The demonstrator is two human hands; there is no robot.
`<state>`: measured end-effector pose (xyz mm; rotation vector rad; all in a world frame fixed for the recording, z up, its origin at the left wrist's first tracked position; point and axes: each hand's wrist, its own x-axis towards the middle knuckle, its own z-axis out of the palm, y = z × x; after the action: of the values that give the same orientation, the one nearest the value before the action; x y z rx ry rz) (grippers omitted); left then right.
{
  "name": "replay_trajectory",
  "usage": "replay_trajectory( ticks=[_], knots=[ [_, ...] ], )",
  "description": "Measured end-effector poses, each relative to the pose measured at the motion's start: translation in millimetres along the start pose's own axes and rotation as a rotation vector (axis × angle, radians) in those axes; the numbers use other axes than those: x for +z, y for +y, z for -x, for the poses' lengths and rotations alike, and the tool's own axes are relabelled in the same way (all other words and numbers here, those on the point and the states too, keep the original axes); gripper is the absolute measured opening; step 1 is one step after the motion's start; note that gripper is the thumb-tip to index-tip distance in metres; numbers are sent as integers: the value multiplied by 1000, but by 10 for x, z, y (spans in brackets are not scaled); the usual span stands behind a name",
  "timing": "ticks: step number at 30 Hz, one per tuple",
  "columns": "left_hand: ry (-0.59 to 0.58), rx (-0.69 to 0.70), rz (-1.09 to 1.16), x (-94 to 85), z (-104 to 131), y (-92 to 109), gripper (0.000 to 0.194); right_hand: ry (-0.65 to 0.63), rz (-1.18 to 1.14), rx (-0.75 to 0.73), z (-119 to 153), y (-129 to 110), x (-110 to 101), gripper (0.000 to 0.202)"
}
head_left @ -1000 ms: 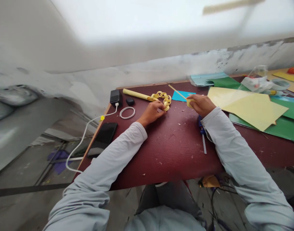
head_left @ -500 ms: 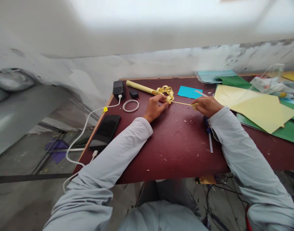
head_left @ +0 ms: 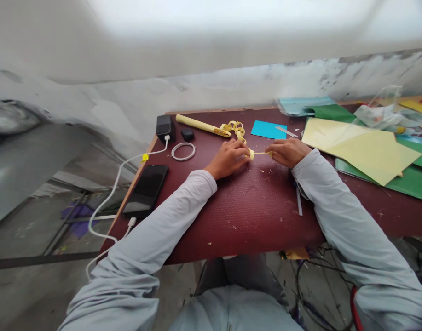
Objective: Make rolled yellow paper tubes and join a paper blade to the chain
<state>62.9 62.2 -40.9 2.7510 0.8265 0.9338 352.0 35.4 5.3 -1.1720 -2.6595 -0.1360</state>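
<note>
Yellow paper chain (head_left: 239,130), plain blue card (head_left: 268,129).

Phone (head_left: 146,191) before charger (head_left: 165,128), paper chain (head_left: 239,134) left of card (head_left: 264,129)

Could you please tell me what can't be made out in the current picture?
- Head view: part of the yellow paper chain, hidden by the left hand.
- Head view: the right hand's exact grip on the thin yellow strip, behind its fingers.
- Head view: the pale stick's upper end, by the right sleeve.
- Head view: the clear plastic bag's contents, too small.
</note>
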Motion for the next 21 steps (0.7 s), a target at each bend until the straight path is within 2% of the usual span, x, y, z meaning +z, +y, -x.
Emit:
replay_trajectory(
  ticks=[4, 7, 9, 12, 15, 19, 21],
  knots=[
    [11, -56, 205, 13, -3, 14, 10, 14, 182, -31, -21, -71, -34, 34],
    [36, -119, 358, 9, -5, 55, 30, 32, 286, -16, -25, -124, -50, 33],
    [44, -135, 375, 11, -9, 86, 44, 50, 328, -21, -22, -157, -49, 31],
    [53, -135, 371, 47, -19, 110, 35, 103, 370, -50, -20, -213, -51, 29],
    [79, -192, 448, 102, -32, 110, 21, 239, 400, -53, -27, -289, -95, 27],
    [153, -313, 690, 126, -62, 119, 16, 488, 377, 33, -38, -398, -187, 24],
    [205, -359, 858, 113, -83, 139, 18, 536, 306, 44, -42, -447, -188, 20]
  ],
)
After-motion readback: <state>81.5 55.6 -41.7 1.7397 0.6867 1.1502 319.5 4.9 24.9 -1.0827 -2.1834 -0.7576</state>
